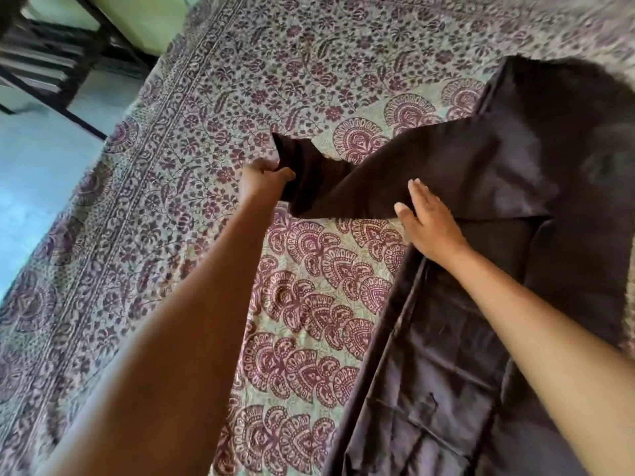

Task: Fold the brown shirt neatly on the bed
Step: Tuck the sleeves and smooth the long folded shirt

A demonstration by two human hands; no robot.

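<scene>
Fingers of the left hand (264,178) are pinching the brown shirt (481,269) sleeve's cuff, stretching it leftward across the bed (206,97) (body lying rightward); right hand (429,221) is pressing flat at its base.

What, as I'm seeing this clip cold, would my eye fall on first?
The dark brown shirt stands out, spread over the right side of the patterned bedspread, with one sleeve pulled out leftward. The left hand grips the sleeve's end, while the right hand lies flat on it nearer the shirt's body.
</scene>
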